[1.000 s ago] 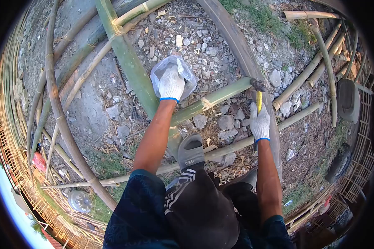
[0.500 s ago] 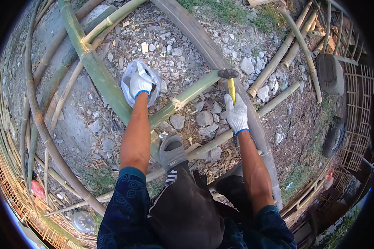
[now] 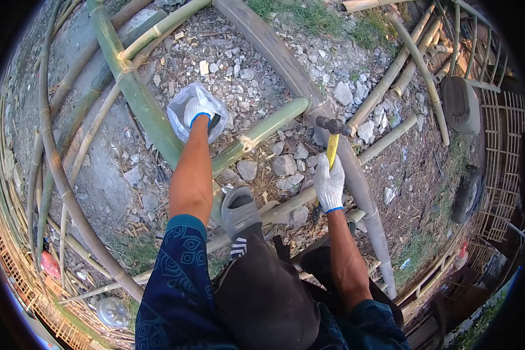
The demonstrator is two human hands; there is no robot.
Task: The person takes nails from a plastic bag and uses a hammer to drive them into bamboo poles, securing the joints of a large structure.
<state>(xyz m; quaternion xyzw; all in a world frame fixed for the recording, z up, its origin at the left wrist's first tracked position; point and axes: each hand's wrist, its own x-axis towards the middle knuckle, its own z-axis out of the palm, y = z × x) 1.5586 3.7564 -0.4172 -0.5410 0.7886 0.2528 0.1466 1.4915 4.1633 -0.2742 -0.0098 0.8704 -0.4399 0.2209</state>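
My left hand point(image 3: 198, 109), in a white glove with a blue cuff, reaches into a clear plastic bag point(image 3: 181, 123); its fingers are hidden inside. Dark objects show through the bag beside the hand. My right hand point(image 3: 330, 184), gloved too, is wrapped round the yellow handle of a hammer point(image 3: 333, 149). The hammer's dark head lies over a grey-brown bamboo pole, a little right of the end of a green bamboo piece point(image 3: 271, 125). That piece has a pale tie round it and slants between a thick green pole point(image 3: 151, 114) and the grey-brown one point(image 3: 286, 64).
Stones and gravel point(image 3: 284, 165) cover the ground between the poles. My sandalled foot point(image 3: 240, 213) is near the green piece's lower end. More bamboo poles point(image 3: 67, 195) cross on the left. A grey container point(image 3: 462, 104), a tyre point(image 3: 468, 194) and bamboo lattice point(image 3: 503, 166) stand right.
My right hand and the hammer have moved down and the hammer head has shifted right, off the green piece's end. My left hand has moved slightly up within the bag.
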